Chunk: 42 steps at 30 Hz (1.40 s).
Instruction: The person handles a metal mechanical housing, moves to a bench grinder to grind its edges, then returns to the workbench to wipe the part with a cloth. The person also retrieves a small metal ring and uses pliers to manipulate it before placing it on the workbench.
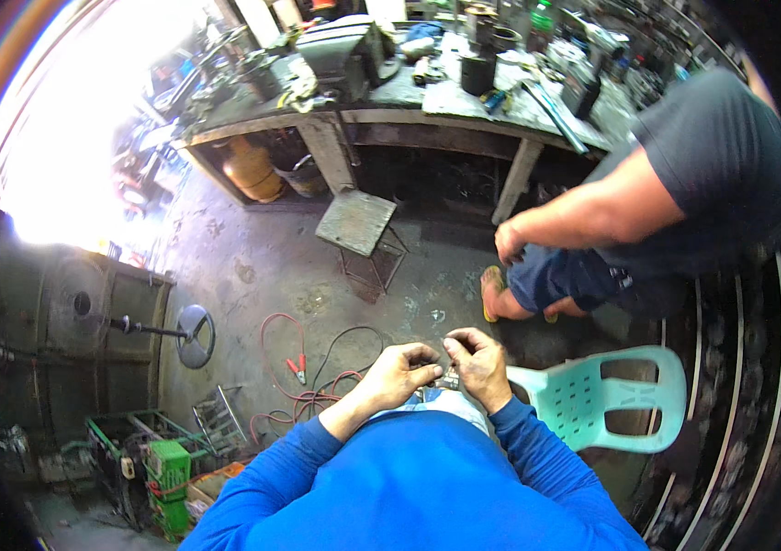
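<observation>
In front of my waist, my left hand (399, 376) and my right hand (480, 369) are close together, fingertips nearly meeting. The left has its fingers curled in and the thumb pressed toward them. On the right, thumb and forefinger come together in a pinch. Whatever they hold, if anything, is too small or hidden to name. The fingertips look dark with grime. Just beneath the hands is a patch of pale cloth at my lap, below the blue shirt (436, 477).
Another person (702, 156) stands at right by a cluttered workbench (317, 142). A stool (358, 222) stands on the floor ahead. Red jumper cables (297, 370) lie to the left, near a steering wheel (195, 336) and green crates (168, 466). A mint-green plastic chair (574, 399) is at my right.
</observation>
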### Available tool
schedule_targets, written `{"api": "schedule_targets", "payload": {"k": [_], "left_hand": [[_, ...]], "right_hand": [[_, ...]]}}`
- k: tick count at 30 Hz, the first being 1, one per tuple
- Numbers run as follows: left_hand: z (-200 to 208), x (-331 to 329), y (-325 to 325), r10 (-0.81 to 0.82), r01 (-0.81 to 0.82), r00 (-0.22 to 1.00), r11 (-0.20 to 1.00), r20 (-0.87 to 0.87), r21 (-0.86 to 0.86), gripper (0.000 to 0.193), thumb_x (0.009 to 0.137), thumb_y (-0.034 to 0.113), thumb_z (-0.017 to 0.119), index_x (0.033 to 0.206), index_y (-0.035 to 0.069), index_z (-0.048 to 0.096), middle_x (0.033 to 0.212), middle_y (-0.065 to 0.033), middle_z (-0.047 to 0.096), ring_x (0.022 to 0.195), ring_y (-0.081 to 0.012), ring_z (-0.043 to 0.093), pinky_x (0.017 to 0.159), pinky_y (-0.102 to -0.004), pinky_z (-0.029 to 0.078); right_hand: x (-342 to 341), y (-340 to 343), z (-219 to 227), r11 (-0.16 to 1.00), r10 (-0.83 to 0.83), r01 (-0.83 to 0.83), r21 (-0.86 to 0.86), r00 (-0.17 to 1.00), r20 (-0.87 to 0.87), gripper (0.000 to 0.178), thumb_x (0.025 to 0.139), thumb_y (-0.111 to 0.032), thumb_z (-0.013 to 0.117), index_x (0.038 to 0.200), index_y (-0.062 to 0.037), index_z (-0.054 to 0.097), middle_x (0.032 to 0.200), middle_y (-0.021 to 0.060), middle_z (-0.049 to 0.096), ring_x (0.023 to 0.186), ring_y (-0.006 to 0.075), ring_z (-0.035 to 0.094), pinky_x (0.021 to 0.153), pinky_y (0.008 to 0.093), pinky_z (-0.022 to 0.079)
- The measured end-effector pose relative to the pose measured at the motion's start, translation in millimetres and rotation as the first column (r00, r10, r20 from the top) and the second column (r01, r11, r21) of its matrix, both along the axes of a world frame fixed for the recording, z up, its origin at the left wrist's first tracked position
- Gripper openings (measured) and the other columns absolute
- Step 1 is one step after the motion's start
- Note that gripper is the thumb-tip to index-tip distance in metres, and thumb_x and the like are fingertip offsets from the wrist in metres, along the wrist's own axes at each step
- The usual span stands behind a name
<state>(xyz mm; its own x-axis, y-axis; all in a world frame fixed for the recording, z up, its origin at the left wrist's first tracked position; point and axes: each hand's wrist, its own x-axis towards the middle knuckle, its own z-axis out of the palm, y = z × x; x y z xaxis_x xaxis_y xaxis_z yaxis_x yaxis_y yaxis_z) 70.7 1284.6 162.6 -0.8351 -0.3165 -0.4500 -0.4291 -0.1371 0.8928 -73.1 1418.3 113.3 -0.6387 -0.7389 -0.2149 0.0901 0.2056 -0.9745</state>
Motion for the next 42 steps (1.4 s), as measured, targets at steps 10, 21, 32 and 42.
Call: {"api": "schedule_targets", "payload": {"k": [10,21,32,42], "left_hand": [[-7.9,65.9,-75.4,0.432,-0.431,0.897,0.902,-0.093,0.026,0.024,0.097,0.008,0.074,0.117,-0.004,0.072,0.096,-0.0041,0.073,0.087,-0.0108,0.067,0.081,-0.0286,0.057],[-22.2,124.0,-313.6,0.351,-0.347,0.897,0.936,-0.270,0.065,0.023,0.098,0.005,0.072,0.121,-0.001,0.071,0.105,-0.0075,0.076,0.093,-0.0119,0.068,0.082,-0.0284,0.056],[-3.8,173.6,-492.0,0.631,-0.624,0.771,0.775,-0.085,0.094,0.023,0.099,0.014,0.073,0.111,-0.005,0.071,0.090,-0.0073,0.074,0.077,-0.0086,0.065,0.065,-0.0258,0.052],[-22.9,144.3,-705.2,0.628,-0.631,0.775,0.771,-0.070,-0.079,0.025,0.100,0.012,0.069,0.118,-0.005,0.070,0.094,-0.0076,0.074,0.080,-0.0122,0.067,0.074,-0.0279,0.056]], "right_hand": [[16.2,-142.5,22.0,0.869,0.426,-0.494,0.034,0.709,-0.563,0.018,0.099,-0.020,0.069,0.110,-0.0068,0.077,0.098,0.0126,0.071,0.087,0.0311,0.071,0.075,0.0395,0.056],[58.9,-369.7,19.7,0.635,0.771,-0.772,0.028,0.636,0.036,0.032,0.109,-0.031,0.058,0.109,-0.0016,0.071,0.086,0.0026,0.067,0.078,0.0123,0.061,0.073,0.0313,0.053],[126.7,-585.9,48.5,0.759,0.649,-0.642,0.105,0.734,-0.201,0.027,0.103,-0.024,0.067,0.098,0.0018,0.071,0.078,0.0125,0.067,0.074,0.0147,0.059,0.068,0.0353,0.050],[88.7,-820.9,6.6,0.733,0.613,-0.676,-0.072,0.703,-0.360,0.051,0.098,-0.026,0.076,0.141,-0.0058,0.057,0.119,0.0167,0.069,0.097,0.0283,0.069,0.085,0.0397,0.056]]}}
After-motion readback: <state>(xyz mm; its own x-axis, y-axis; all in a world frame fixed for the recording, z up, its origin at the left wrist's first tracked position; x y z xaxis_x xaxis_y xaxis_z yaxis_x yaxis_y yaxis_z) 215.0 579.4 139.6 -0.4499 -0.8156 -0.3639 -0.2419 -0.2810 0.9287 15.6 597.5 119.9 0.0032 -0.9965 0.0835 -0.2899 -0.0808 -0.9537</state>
